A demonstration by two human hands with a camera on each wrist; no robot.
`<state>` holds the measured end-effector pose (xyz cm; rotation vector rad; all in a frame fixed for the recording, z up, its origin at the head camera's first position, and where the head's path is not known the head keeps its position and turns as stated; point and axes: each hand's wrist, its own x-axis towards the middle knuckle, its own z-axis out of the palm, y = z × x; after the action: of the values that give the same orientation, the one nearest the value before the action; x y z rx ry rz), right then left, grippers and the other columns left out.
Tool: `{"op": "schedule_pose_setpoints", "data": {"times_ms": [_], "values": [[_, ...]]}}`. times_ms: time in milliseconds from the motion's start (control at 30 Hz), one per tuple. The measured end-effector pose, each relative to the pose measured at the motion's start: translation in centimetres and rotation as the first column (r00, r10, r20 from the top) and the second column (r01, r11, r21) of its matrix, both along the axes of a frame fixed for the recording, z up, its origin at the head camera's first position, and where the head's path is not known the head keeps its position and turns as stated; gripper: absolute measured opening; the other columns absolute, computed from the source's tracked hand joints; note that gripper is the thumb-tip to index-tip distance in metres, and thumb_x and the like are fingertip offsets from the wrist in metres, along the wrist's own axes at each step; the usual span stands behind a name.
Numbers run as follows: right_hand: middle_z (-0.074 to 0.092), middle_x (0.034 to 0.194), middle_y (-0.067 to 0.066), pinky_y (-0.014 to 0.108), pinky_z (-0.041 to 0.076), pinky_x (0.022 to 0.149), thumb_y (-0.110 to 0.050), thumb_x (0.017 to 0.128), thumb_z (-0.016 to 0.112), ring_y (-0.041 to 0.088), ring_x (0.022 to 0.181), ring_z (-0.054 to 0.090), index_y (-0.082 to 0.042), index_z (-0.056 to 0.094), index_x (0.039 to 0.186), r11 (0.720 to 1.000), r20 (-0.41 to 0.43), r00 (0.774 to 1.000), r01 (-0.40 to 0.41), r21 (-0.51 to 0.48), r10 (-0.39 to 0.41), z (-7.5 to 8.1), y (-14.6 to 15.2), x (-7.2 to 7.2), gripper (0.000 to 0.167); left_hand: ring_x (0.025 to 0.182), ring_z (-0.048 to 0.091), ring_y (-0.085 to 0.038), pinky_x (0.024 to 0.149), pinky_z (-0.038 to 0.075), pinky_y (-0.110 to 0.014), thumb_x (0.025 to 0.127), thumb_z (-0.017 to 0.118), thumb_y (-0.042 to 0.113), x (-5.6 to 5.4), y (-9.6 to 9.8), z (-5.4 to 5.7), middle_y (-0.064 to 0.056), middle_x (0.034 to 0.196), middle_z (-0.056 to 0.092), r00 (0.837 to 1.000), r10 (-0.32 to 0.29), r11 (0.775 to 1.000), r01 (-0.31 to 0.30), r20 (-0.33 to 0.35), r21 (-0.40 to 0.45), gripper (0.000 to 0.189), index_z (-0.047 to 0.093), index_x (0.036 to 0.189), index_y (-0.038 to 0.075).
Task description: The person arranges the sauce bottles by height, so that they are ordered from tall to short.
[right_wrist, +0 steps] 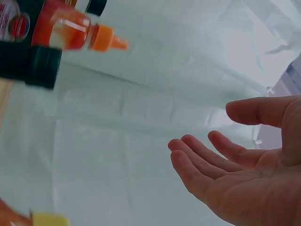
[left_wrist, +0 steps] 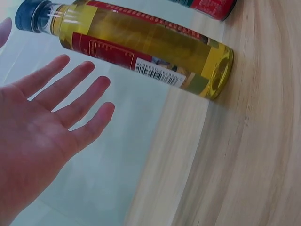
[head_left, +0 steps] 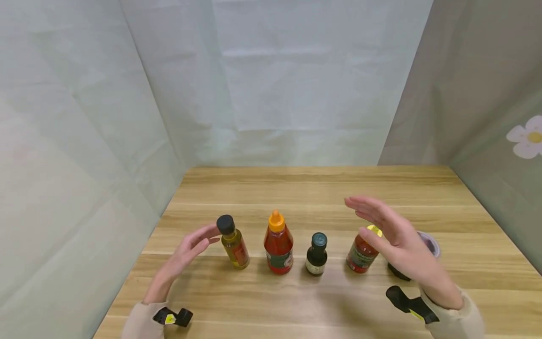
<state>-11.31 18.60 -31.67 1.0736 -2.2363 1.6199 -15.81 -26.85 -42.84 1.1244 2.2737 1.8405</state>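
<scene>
My left hand (head_left: 188, 252), fingers spread and empty, is beside a bottle of yellow oil (head_left: 235, 245) with a black cap. The left wrist view shows that oil bottle (left_wrist: 146, 47) close past the fingertips, its barcode facing the hand. My right hand (head_left: 395, 238) hovers with thumb and fingers apart, holding nothing, above a red sauce jar (head_left: 361, 254) with a yellow lid, which it partly hides. Between the hands stand a red sauce squeeze bottle (head_left: 279, 249) with an orange nozzle cap and a small dark bottle (head_left: 316, 256) with a pale label.
Behind the right hand is a round container (head_left: 431, 245), mostly hidden, with a dark part low beside it. All stand in a row on a wooden table (head_left: 296, 193). Pale cloth (head_left: 313, 84) hangs behind the table and along both sides.
</scene>
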Motion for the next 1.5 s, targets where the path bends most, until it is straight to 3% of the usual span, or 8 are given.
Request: {"op": "schedule_pose_setpoints", "data": {"times_ms": [100, 200, 333, 400, 533, 867, 1100, 1500], "values": [[0.048, 0.146, 0.003, 0.013, 0.039, 0.108, 0.016, 0.090, 0.053, 0.009, 0.134, 0.046, -0.001, 0.034, 0.146, 0.999, -0.012, 1.000, -0.012, 0.030, 0.012, -0.4, -1.1, -0.1, 0.062, 0.125, 0.051, 0.001, 0.102, 0.044, -0.015, 0.096, 0.038, -0.010, 0.1, 0.2, -0.1, 0.017, 0.138, 0.053, 1.000, 0.008, 1.000, -0.008, 0.024, -0.012, 0.046, 0.041, 0.141, -0.003], [0.048, 0.146, 0.004, 0.008, 0.047, 0.090, 0.011, 0.090, 0.057, 0.006, 0.132, 0.047, -0.010, 0.034, 0.148, 0.998, 0.016, 1.000, -0.017, 0.055, 0.016, -0.8, -2.1, -0.2, 0.066, 0.123, 0.052, 0.002, 0.102, 0.043, -0.014, 0.094, 0.045, -0.011, 0.1, 0.7, -0.3, 0.019, 0.137, 0.053, 0.999, 0.036, 0.999, -0.035, 0.035, -0.025, 0.046, 0.040, 0.140, -0.009], [0.049, 0.144, 0.008, 0.009, 0.048, 0.091, 0.006, 0.090, 0.061, 0.007, 0.132, 0.048, -0.016, 0.036, 0.147, 0.997, 0.043, 0.999, -0.034, 0.071, 0.031, -1.4, -3.3, -0.7, 0.066, 0.121, 0.052, 0.004, 0.103, 0.041, -0.012, 0.091, 0.054, -0.010, 0.3, 1.4, -0.3, 0.023, 0.134, 0.053, 0.995, 0.092, 0.994, -0.090, 0.033, -0.065, 0.048, 0.039, 0.136, -0.017], [0.050, 0.143, 0.008, 0.016, 0.040, 0.108, 0.004, 0.090, 0.063, 0.012, 0.132, 0.049, -0.015, 0.038, 0.146, 0.996, 0.044, 0.999, -0.035, 0.085, 0.031, -1.8, -3.9, -1.2, 0.064, 0.120, 0.052, 0.005, 0.102, 0.041, -0.010, 0.090, 0.058, -0.008, 0.4, 1.7, -0.2, 0.025, 0.132, 0.054, 0.991, 0.125, 0.988, -0.121, 0.041, -0.092, 0.049, 0.040, 0.135, -0.016], [0.052, 0.142, 0.004, 0.023, 0.043, 0.108, -0.008, 0.091, 0.067, 0.018, 0.130, 0.051, -0.015, 0.042, 0.144, 0.991, 0.078, 0.997, -0.022, 0.132, 0.012, -2.3, -5.0, -2.0, 0.059, 0.119, 0.053, 0.005, 0.101, 0.041, -0.010, 0.088, 0.064, -0.005, 0.4, 2.1, -0.1, 0.026, 0.129, 0.055, 0.985, 0.163, 0.981, -0.155, 0.057, -0.118, 0.053, 0.044, 0.136, -0.011], [0.054, 0.141, 0.007, 0.038, 0.046, 0.107, -0.015, 0.085, 0.074, 0.023, 0.128, 0.053, -0.011, 0.046, 0.141, 0.968, 0.137, 0.990, -0.020, 0.252, -0.015, -3.5, -8.2, -3.8, 0.063, 0.120, 0.053, 0.004, 0.100, 0.043, -0.013, 0.085, 0.071, 0.002, 0.2, 3.0, -0.3, -0.024, 0.136, 0.054, 0.974, 0.204, 0.972, -0.189, 0.100, -0.141, 0.057, 0.048, 0.137, -0.004], [0.052, 0.142, 0.015, 0.041, 0.048, 0.105, -0.010, 0.086, 0.073, 0.030, 0.128, 0.052, -0.004, 0.044, 0.141, 0.959, 0.179, 0.984, -0.065, 0.275, 0.015, -3.3, -9.9, -4.8, 0.063, 0.117, 0.055, 0.005, 0.097, 0.047, -0.016, 0.084, 0.073, 0.007, 0.1, 3.3, 0.0, -0.023, 0.135, 0.056, 0.963, 0.230, 0.966, -0.209, 0.138, -0.152, 0.057, 0.051, 0.136, -0.003], [0.063, 0.127, 0.010, 0.045, 0.053, 0.098, -0.012, 0.082, 0.077, 0.031, 0.117, 0.062, -0.004, 0.055, 0.131, 0.916, 0.278, 0.958, -0.050, 0.397, -0.068, -3.0, -12.1, -5.4, 0.055, 0.114, 0.057, 0.005, 0.098, 0.049, -0.021, 0.083, 0.075, 0.007, 0.3, 3.3, 0.4, -0.023, 0.132, 0.058, 0.958, 0.237, 0.964, -0.211, 0.163, -0.162, 0.057, 0.052, 0.133, -0.006]]}}
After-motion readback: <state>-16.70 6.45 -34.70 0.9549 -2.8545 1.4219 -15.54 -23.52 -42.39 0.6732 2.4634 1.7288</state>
